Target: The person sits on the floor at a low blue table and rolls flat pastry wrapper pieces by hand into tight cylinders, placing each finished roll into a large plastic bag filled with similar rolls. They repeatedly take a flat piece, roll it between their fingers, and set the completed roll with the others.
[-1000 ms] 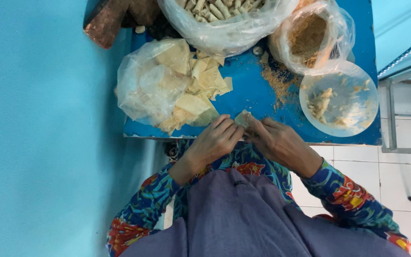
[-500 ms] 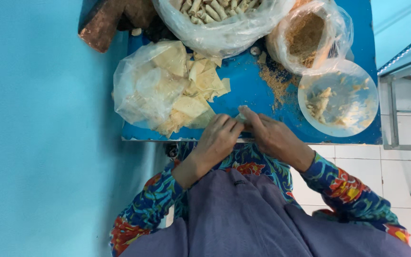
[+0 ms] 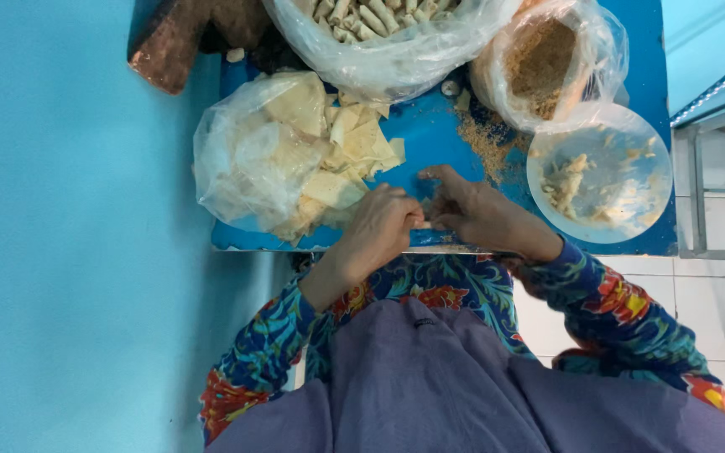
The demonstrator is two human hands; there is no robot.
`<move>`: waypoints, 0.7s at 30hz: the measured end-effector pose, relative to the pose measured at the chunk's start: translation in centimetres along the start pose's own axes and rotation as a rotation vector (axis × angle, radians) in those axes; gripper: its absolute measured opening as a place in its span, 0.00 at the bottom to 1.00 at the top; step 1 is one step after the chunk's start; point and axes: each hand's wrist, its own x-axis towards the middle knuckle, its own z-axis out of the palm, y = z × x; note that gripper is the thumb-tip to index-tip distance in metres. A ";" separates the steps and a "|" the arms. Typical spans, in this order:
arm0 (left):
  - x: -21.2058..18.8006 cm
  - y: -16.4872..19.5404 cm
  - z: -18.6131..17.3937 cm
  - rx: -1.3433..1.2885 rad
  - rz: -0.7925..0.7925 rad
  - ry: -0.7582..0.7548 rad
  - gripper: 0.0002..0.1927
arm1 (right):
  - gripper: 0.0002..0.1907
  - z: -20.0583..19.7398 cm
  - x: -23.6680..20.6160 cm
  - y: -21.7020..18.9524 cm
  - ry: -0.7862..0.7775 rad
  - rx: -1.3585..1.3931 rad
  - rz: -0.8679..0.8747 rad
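My left hand and my right hand meet fingertip to fingertip at the near edge of a small blue table. Both pinch a small pale piece of wrapper, which the fingers mostly hide. Just left of the hands, an open clear bag spills a heap of pale wrapper sheets onto the table. To the right stands a clear round bowl with bits of pale filling in it.
At the back sit a clear bag of rolled pale sticks and a bag of brown crumbs. Loose crumbs lie on the table. A brown block is at the back left. A turquoise wall is on the left, white floor tiles on the right.
Both hands stay together at the table's near edge. The pale piece that showed between the fingers is now mostly covered, and the right fingers have stretched forward.
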 end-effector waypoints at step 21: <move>-1.6 0.4 1.1 0.421 0.251 0.177 0.06 | 0.31 3.3 -1.9 1.2 0.335 -0.287 -0.197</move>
